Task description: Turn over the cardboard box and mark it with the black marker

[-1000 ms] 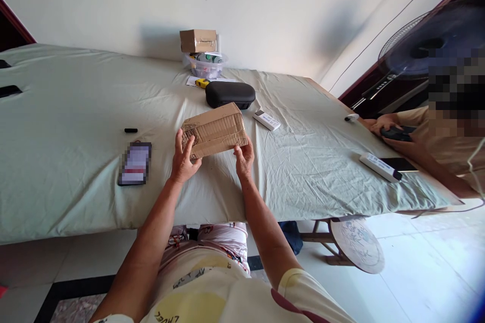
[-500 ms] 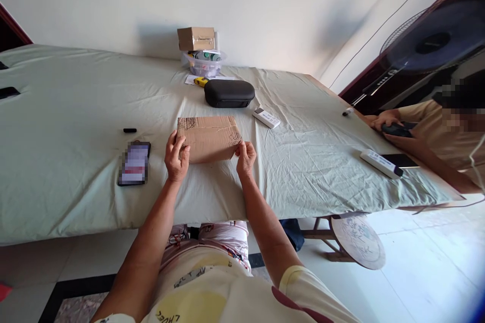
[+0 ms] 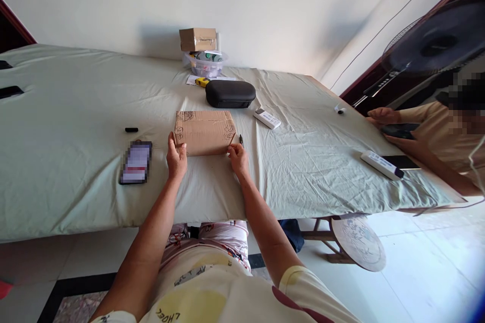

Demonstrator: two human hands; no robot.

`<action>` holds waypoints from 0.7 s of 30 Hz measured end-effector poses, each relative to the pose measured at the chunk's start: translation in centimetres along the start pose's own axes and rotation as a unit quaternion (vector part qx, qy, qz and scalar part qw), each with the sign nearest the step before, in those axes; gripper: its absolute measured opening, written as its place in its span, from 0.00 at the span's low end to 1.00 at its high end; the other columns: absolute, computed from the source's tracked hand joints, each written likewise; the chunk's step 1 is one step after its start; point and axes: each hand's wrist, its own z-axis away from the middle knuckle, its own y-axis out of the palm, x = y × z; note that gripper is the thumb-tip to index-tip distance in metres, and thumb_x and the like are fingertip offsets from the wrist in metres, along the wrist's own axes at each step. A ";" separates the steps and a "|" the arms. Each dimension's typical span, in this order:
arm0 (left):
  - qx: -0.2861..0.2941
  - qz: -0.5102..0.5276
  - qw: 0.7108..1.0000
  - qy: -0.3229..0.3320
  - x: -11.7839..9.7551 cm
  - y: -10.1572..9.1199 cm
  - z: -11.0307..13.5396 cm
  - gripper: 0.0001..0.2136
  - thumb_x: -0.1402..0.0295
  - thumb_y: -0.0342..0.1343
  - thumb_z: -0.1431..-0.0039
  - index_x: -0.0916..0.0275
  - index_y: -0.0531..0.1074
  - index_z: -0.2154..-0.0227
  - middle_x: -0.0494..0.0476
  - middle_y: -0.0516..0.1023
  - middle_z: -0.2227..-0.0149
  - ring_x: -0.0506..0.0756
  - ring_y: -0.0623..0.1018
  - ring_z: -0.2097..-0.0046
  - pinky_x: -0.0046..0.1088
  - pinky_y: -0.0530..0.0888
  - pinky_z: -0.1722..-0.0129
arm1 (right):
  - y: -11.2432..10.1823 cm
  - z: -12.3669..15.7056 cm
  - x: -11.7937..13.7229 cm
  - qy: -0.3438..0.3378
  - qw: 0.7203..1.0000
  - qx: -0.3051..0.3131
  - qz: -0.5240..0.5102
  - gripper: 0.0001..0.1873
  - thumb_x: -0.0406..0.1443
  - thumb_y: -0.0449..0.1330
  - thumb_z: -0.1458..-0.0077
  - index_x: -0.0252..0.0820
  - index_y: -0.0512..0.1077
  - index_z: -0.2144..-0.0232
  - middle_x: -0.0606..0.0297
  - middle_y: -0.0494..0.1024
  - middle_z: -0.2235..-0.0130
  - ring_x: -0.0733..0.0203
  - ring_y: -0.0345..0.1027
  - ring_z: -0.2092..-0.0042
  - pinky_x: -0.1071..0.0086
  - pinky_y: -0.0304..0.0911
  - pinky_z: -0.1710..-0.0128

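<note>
A brown cardboard box [image 3: 204, 133] with dark scribbled drawings at its corners is in front of me at the table's near side. My left hand [image 3: 176, 157] grips its left edge, thumb at the near corner and fingers partly hidden along the side. At the near right corner, my right hand [image 3: 238, 157] is closed on the box with thumb and fingers pinched together. A dark pen [image 3: 241, 140] lies just past my right fingers, beside the box. Left of my left hand is a phone [image 3: 136, 162] with a blurred screen, and a small black cap-like piece [image 3: 131, 129] lies above it.
Behind the box sit a black zip case [image 3: 230, 94], a white box-shaped item [image 3: 267, 118], a yellow tool [image 3: 202, 82] and a plastic tub [image 3: 206, 66] topped by another carton [image 3: 197, 39]. To the right, a person [image 3: 432, 126] sits near a long white item [image 3: 382, 165] and a fan [image 3: 435, 45].
The cardboard box has shifted slightly left and away from me, with both hands on it. My left fingers moved off its top face. The pen beside it now shows.
</note>
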 end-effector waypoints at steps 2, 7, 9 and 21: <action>0.023 -0.074 0.996 -0.049 0.3 0.0 -0.2 0.27 0.61 0.53 0.31 0.64 0.61 0.32 0.72 0.77 0.37 0.64 0.78 0.36 0.44 0.75 0.37 | 0.0 0.3 0.1 -0.001 0.994 0.018 0.107 0.09 0.40 0.57 0.37 0.44 0.75 0.62 0.62 0.82 0.65 0.58 0.74 0.63 0.67 0.65 0.60; 0.045 -0.216 0.972 -0.084 -0.2 -0.1 -0.3 0.21 0.64 0.55 0.34 0.71 0.69 0.42 0.79 0.81 0.46 0.71 0.81 0.42 0.49 0.76 0.41 | -0.1 0.8 0.5 -0.023 0.968 0.038 0.246 0.10 0.37 0.55 0.36 0.45 0.77 0.61 0.56 0.84 0.57 0.54 0.76 0.58 0.65 0.65 0.57; 0.042 -0.224 0.970 -0.084 -0.5 -0.2 -0.2 0.19 0.64 0.55 0.35 0.70 0.70 0.45 0.78 0.82 0.49 0.71 0.82 0.45 0.48 0.76 0.44 | -0.1 0.8 0.6 -0.025 0.965 0.041 0.258 0.10 0.37 0.55 0.36 0.45 0.76 0.61 0.55 0.83 0.55 0.53 0.76 0.57 0.65 0.65 0.58; -0.035 -0.173 0.984 -0.010 -0.6 0.6 0.6 0.31 0.51 0.65 0.41 0.68 0.68 0.43 0.76 0.77 0.47 0.71 0.76 0.41 0.51 0.74 0.40 | 1.2 1.2 0.6 -0.021 0.990 -0.010 0.141 0.18 0.48 0.62 0.41 0.45 0.66 0.55 0.59 0.82 0.58 0.57 0.75 0.64 0.63 0.67 0.62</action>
